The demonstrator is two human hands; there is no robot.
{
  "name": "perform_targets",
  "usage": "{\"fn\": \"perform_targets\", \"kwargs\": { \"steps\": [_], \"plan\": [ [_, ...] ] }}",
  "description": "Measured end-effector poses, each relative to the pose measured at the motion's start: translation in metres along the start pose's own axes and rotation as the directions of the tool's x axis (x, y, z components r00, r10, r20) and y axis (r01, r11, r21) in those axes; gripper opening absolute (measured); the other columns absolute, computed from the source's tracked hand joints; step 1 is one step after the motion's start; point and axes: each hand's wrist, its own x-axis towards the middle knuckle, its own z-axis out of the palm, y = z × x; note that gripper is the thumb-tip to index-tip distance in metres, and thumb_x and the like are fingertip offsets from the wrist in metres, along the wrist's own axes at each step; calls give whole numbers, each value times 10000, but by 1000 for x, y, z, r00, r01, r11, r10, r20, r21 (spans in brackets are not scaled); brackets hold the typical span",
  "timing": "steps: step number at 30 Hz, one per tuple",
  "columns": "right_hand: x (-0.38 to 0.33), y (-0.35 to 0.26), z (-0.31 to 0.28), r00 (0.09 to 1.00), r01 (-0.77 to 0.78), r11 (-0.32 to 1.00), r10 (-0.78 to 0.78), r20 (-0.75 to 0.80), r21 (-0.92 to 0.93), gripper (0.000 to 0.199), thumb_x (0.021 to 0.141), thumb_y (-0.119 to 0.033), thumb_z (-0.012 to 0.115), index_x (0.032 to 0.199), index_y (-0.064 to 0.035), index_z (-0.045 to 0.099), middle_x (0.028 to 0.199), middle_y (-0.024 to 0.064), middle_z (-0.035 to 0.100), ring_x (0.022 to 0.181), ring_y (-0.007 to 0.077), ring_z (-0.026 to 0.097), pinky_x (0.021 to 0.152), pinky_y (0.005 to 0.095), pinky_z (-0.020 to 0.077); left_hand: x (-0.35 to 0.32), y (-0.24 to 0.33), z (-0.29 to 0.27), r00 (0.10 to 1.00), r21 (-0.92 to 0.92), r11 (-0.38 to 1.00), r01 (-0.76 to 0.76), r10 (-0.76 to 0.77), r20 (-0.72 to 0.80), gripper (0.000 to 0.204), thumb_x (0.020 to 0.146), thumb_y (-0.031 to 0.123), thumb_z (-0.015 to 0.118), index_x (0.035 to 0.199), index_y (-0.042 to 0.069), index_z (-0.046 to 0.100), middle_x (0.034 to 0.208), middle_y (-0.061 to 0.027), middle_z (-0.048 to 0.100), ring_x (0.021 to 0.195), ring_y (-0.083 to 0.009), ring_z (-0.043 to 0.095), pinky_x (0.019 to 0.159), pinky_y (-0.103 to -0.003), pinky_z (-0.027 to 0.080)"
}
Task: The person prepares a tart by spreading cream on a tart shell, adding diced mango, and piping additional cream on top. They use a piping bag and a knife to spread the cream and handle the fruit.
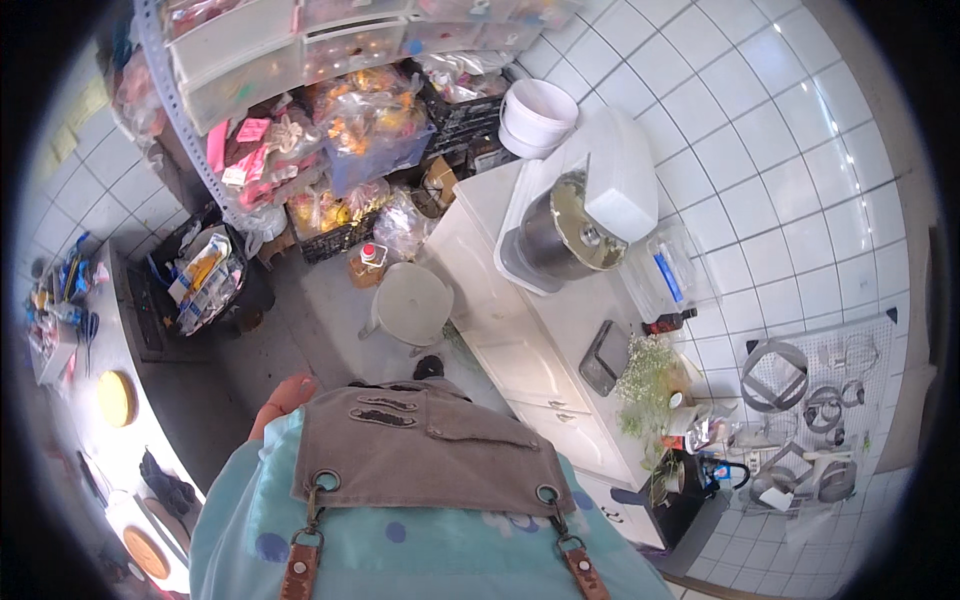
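Note:
My left hand hangs beside the brown apron, at its left edge. The back of the hand shows, while most of the fingers are turned down and hidden. No object shows in it. My right hand is out of sight. Ahead of me on the floor stands a round grey stool, with a red-capped jug just behind it. A white stand mixer with a metal bowl rests on the white cabinet to the right.
Along the left runs a worktop with a round yellow piece. A black bin full of rubbish stands beyond it. Crates of bagged goods and drawers fill the back. Near the mixer are a white bucket and white flowers.

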Motion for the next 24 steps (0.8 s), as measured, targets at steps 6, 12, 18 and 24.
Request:
{"fn": "perform_targets", "kwargs": {
  "steps": [6,12,18,24],
  "plan": [
    [99,-52,-125,740,220,887,119,-662,406,279,1028,-273,559,933,-46,690,786,140,717,628,288,693,649,418,529,-18,-90,43,947,-280,921,273,-308,-92,409,1005,392,551,1235,79,681,1219,-210,692,1195,-376,644,994,-455,510],
    [214,-55,-273,413,242,970,-113,-904,-11,201,1052,-161,479,1212,-53,536,1070,223,684,918,421,681,760,487,531,-16,4,72,888,-299,857,420,-455,-59,413,1003,393,557,1241,79,681,1228,-204,690,1202,-368,640,1001,-452,507],
    [361,-60,-334,639,404,896,-421,-644,-185,303,982,-126,548,1270,-38,520,1202,235,633,1008,426,655,867,472,527,0,108,112,856,-311,822,476,-515,-51,417,1001,395,563,1247,79,681,1238,-199,688,1209,-360,637,1008,-449,505],
    [486,-80,-363,811,585,285,-231,-538,759,452,1063,-281,534,1422,-9,502,1240,130,658,1051,239,644,964,368,490,6,183,138,830,-308,798,519,-557,-44,422,999,397,569,1253,79,681,1248,-193,686,1217,-352,633,1015,-446,502]
  ]
}}
